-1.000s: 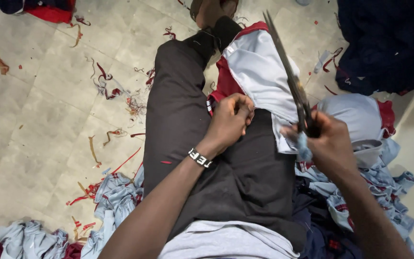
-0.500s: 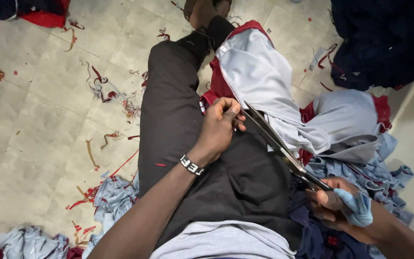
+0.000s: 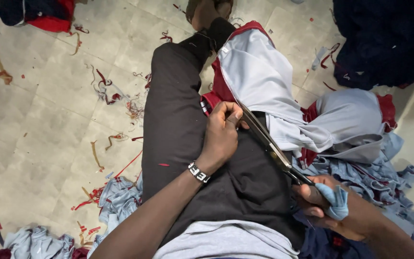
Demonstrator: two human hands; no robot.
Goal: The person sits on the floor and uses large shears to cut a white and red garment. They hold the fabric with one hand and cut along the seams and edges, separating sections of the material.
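Since a second ago the scissors (image 3: pixel 269 141) have swung down from upright, tip high near the foot, to lie across the lap, and the right hand (image 3: pixel 334 211) has dropped low toward the hip. Over the last half second little has shifted.

Now the left hand (image 3: pixel 221 134) is clenched on the thigh, its grip closed tight on the red-trimmed edge of the grey garment (image 3: pixel 264 81), pinching it right at the blade tips. The right hand's grip is wrapped around the scissor handles, which are padded with a scrap of blue cloth (image 3: pixel 336 201). Whether the blades are parted I cannot tell; they look nearly together.

The garment drapes over the right leg, running from near the foot down to the pile of blue fabric (image 3: pixel 379 172) beside the hip. The scissors' long axis runs diagonally, tips pointing up-left at the pinching fingers, handles down-right.

To cut well here, I would judge: keep the cloth taut, keep fingertips clear of the tips, and feed the blades along the seam line.

Red trimmings (image 3: pixel 111 96) litter the tiled floor (image 3: pixel 39 120).
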